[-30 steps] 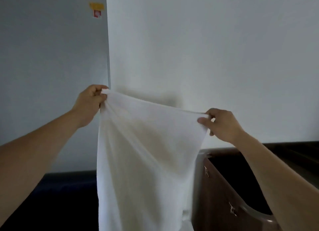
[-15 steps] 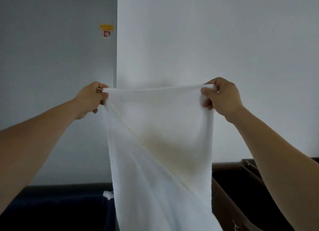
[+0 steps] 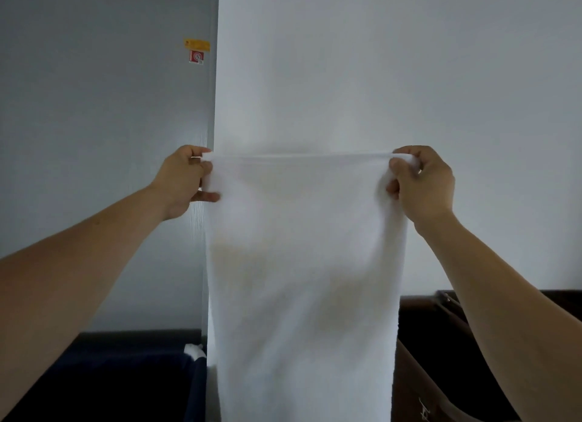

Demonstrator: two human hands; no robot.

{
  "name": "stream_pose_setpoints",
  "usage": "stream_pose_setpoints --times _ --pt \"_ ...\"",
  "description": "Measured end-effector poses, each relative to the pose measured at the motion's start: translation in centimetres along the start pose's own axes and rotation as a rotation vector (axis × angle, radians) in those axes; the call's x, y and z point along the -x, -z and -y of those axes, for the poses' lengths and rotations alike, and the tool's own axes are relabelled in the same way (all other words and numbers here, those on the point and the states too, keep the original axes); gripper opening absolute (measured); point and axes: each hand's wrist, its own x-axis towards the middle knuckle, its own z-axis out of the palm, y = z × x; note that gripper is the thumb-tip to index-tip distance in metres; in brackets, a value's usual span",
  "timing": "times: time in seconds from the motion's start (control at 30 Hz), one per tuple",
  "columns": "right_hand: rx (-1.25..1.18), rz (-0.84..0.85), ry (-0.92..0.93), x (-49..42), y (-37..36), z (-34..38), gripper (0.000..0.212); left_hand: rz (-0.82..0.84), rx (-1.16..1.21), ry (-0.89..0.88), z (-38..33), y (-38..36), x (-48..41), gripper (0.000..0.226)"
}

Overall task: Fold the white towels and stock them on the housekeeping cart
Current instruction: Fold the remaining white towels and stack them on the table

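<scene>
Fingers (image 3: 196, 169) on my left hand (image 3: 181, 182) and right hand (image 3: 423, 182) are pinching the top corners of the white towel (image 3: 302, 264), hanging between them. If one pinch is slipping, it is falling crooked.

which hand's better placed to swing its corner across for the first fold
Probably the right hand: its fingers curl fully round its corner of the white towel. The left hand pinches its corner with a lower finger sticking out, free to take the second one. Both are level.
</scene>
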Motion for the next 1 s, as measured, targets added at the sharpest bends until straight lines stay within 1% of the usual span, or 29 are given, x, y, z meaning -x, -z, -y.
stream_pose_setpoints --times 0.07,0.1,0.13,0.2,0.27,0.3,0.4,0.5,0.53,0.6,0.67,0.73,0.77,0.87,0.9,1.0 --pt "-0.014 0.004 -0.044 -0.1 0.0 -0.3 0.053 -0.036 0.045 -0.003 0.1 -0.2 0.0 0.019" --pt "-0.005 0.03 -0.087 -0.1 -0.1 -0.5 0.062 -0.052 0.055 -0.002 0.2 -0.2 0.0 0.018" --pt "0.025 0.054 -0.123 -0.2 0.0 -0.7 0.057 -0.061 0.057 -0.001 0.4 -0.3 0.1 0.017" --pt "0.046 0.075 -0.187 -0.4 0.3 -1.0 0.033 -0.07 0.065 0.001 0.8 -0.2 0.3 0.011" --pt "-0.067 0.074 -0.231 -0.4 0.7 -1.0 0.016 -0.08 0.097 0.006 1.0 -0.1 0.6 0.011" --pt "-0.144 0.069 -0.245 -0.3 0.7 -1.0 0.012 -0.081 0.131 0.009 0.9 -0.1 0.7 0.013" --pt "-0.309 0.088 -0.284 0.4 0.5 -0.9 0.01 -0.066 0.235 -0.001 0.4 0.0 0.8 0.014" --pt "-0.316 0.192 -0.345 1.0 0.6 -1.0 0.012 -0.101 0.165 -0.019 0.8 0.0 0.9 0.012" --pt "-0.308 0.191 -0.336 1.2 0.7 -1.0 0.012 -0.124 0.125 -0.022 1.1 -0.1 1.0 0.011" --pt "-0.294 0.093 -0.249 1.5 0.6 -0.9 0.013 -0.167 0.076 -0.048 1.3 -0.3 0.9 0.009" --pt "-0.269 0.01 -0.161 1.9 0.2 -0.8 0.011 -0.21 0.1 -0.073 0.9 -0.7 0.7 0.01" --pt "-0.257 0.04 -0.172 2.4 -0.3 -1.0 0.012 -0.224 0.116 -0.045 1.0 -0.6 0.5 0.012" --pt "-0.256 0.047 -0.185 2.6 -0.4 -1.1 0.012 -0.202 0.081 -0.029 1.3 -0.5 0.4 0.012" --pt "-0.266 -0.042 -0.174 2.4 -0.2 -1.4 0.011 -0.125 -0.03 -0.054 2.3 0.1 0.0 0.013" --pt "-0.261 -0.05 -0.18 2.3 -0.3 -1.5 0.011 -0.129 -0.048 -0.072 2.7 0.2 -0.3 0.013" --pt "-0.258 -0.005 -0.225 2.2 -1.0 -2.3 0.012 -0.166 -0.141 -0.107 3.9 0.1 -1.3 0.012"
